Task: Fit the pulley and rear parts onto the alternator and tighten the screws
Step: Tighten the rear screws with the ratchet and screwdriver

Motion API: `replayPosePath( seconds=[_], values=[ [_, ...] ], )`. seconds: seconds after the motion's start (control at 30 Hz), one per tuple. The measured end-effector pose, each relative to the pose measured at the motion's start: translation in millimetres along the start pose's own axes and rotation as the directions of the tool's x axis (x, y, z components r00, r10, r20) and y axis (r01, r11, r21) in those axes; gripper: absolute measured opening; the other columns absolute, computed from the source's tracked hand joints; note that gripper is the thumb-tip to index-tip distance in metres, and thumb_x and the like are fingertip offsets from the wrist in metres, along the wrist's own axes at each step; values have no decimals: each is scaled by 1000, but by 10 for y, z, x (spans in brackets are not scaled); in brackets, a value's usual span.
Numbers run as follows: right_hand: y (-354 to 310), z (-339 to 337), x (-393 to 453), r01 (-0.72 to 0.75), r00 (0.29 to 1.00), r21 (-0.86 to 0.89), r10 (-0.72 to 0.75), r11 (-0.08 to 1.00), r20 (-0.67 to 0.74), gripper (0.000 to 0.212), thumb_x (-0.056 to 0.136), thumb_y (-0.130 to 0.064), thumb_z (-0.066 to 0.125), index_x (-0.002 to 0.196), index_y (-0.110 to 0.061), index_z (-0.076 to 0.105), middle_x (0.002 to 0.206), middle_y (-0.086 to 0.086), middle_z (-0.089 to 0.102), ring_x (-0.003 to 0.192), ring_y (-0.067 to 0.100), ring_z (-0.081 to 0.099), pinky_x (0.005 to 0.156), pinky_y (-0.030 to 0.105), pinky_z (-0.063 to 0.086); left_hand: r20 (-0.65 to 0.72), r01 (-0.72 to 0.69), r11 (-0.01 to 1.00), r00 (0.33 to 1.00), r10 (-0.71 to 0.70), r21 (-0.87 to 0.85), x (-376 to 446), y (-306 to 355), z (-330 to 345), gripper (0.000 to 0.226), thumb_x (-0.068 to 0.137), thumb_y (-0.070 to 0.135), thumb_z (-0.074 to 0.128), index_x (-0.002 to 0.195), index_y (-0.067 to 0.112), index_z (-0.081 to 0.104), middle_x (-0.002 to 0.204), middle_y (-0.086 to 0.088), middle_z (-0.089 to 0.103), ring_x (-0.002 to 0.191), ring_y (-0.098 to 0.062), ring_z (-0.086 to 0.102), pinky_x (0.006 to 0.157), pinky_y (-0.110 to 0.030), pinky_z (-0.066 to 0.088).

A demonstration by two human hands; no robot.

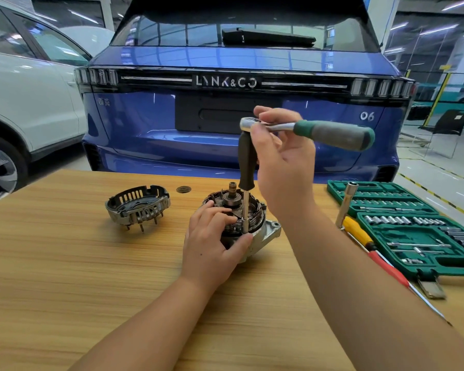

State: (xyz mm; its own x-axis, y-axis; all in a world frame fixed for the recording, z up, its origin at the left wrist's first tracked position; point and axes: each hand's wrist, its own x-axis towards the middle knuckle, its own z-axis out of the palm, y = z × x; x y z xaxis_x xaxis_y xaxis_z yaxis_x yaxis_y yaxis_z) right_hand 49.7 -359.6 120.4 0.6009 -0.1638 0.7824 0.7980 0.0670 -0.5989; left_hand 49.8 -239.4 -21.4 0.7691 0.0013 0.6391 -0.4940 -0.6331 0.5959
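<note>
Right hand (281,162): gripping the ratchet wrench (308,131) near its head, fingers curling around the chrome neck, thumb lying along the front; the green and grey handle is sticking out to the right.
Extension bar (245,180): hanging straight down from the ratchet head, a dark sleeve on top and a chrome shaft below, its tip sitting at the near rim of the alternator.
Left hand (212,242): holding the alternator (255,231) from the near left side, fingers resting over the copper windings, thumb pressing against the housing just beside the bar's tip.
Alternator position: standing on the wooden worktop (65,263) near its middle, shaft pointing up, windings exposed, silver mounting ear facing right.
Rear cover (137,204): lying on the worktop to the left of the alternator, well apart from it, slotted side up and studs pointing toward the camera.
Socket set case (413,226): lying open at the right edge of the worktop, green, rows of sockets showing.
Screwdriver (359,234): lying with its yellow handle just beside the case; a red-handled one is lying next to it, and a chrome deep socket is standing upright nearby.
Background: a blue Lynk & Co car (239,84) is standing tail-on behind the worktop, a white car (24,103) to its left.
</note>
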Motion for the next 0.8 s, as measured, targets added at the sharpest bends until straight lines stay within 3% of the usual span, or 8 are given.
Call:
replayPosePath(
  seconds=[0.1, 0.17, 0.27, 0.4, 0.5, 0.57, 0.7, 0.8],
  values=[
    [38, -6, -47, -27, 996, 17, 26, 999, 88, 20, 93, -5, 51, 98, -24, 57, 117, 5, 63, 113, 32, 62, 98, 53, 50, 20, -26, 1000, 999, 26, 16, 31, -24, -41, 39, 82, 48, 73, 108, 20, 69, 122, 12, 59, 139, -12, 28, 107, -31, 25],
    [25, -42, -39, -170, 970, 177, 133, 969, 203, 19, 92, -9, 43, 101, -20, 56, 125, 14, 60, 114, 45, 60, 88, 60, 49, 21, -49, 998, 999, 48, 29, 45, -32, -57, 35, 82, 42, 79, 107, 20, 69, 119, 16, 56, 137, -11, 28, 104, -28, 23],
    [-3, -45, -56, -308, 910, 284, 194, 908, 367, 24, 93, -30, 46, 109, -13, 51, 123, 22, 53, 104, 41, 56, 87, 48, 46, 20, -64, 998, 998, 64, 2, 54, -39, -74, 37, 79, 45, 79, 103, 19, 69, 115, 18, 56, 133, -8, 27, 103, -19, 20],
    [-11, 68, -130, -273, 907, 356, 116, 894, 404, 72, 79, -73, 59, 112, -10, 52, 111, 11, 63, 96, 32, 49, 86, 41, 40, 16, -74, 997, 997, 75, -23, 59, -59, -88, 45, 76, 60, 62, 100, 22, 68, 114, 18, 59, 132, -8, 30, 104, -14, 19],
    [-15, 101, -135, -196, 931, 368, 55, 909, 361, 62, 81, -72, 59, 104, -15, 54, 92, 9, 62, 76, 35, 46, 75, 34, 37, 28, 6, 990, 1000, -2, -142, 49, -19, -71, 38, 72, 73, 62, 93, 42, 66, 120, 16, 62, 135, -18, 38, 108, -35, 36],
    [-29, 110, -135, -71, 950, 324, -35, 943, 310, 51, 85, -69, 57, 96, -20, 51, 80, 9, 53, 69, 28, 45, 70, 29, 38, 7, 6, 989, 1000, -5, -145, 46, -23, -69, 42, 69, 72, 67, 97, 41, 66, 119, 19, 60, 129, -25, 49, 106, -43, 42],
    [-77, 152, -137, 24, 985, 189, -55, 982, 161, 39, 84, -55, 70, 90, -23, 48, 69, 0, 47, 57, 32, 39, 53, 34, 38, 51, -27, 998, 998, 29, -49, 61, -63, -92, 55, 73, 59, 66, 104, 15, 69, 115, 16, 60, 126, 13, 32, 100, -1, 21],
    [-72, 120, -29, -24, 999, -35, 22, 999, -45, 27, 88, -38, 74, 96, -27, 51, 66, -12, 56, 52, 13, 51, 48, 24, 43, 57, -46, 999, 997, 46, -1, 44, -49, -97, 44, 77, 56, 67, 104, 21, 68, 119, 20, 56, 134, -2, 27, 100, -3, 14]
  ],
)
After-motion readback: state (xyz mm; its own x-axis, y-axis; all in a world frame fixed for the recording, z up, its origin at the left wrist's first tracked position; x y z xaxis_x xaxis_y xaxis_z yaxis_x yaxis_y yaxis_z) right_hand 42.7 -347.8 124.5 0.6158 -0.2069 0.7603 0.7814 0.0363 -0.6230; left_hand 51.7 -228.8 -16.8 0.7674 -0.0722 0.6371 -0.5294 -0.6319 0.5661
